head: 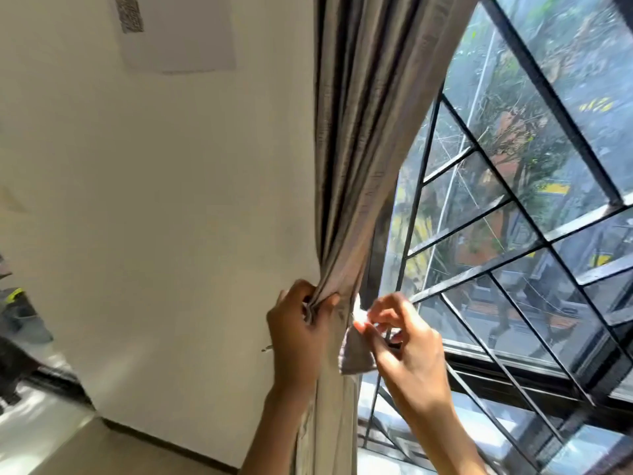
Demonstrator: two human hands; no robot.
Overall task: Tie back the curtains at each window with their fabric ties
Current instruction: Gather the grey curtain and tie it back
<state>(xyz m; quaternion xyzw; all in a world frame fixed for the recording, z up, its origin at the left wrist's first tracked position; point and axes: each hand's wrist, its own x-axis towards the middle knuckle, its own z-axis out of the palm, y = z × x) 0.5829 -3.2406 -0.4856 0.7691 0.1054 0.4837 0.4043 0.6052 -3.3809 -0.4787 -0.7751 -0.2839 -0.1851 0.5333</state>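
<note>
A grey-brown curtain [363,132] hangs gathered in folds along the left edge of the window. My left hand [298,334] grips the bunched folds from the wall side, thumb over the front. Just to the right, my right hand [404,341] pinches the end of the fabric tie [354,354], a short grey strip that hangs beside the curtain with its upper end bright in the sun. Both hands are close together, at the curtain's narrowest point. The lower curtain falls loose below my left wrist.
The window [513,217] with a black metal grille fills the right side, its sill low at the right. A cream wall [171,217] with a taped paper sheet [178,32] lies left. Dark objects stand at the far left edge on the floor.
</note>
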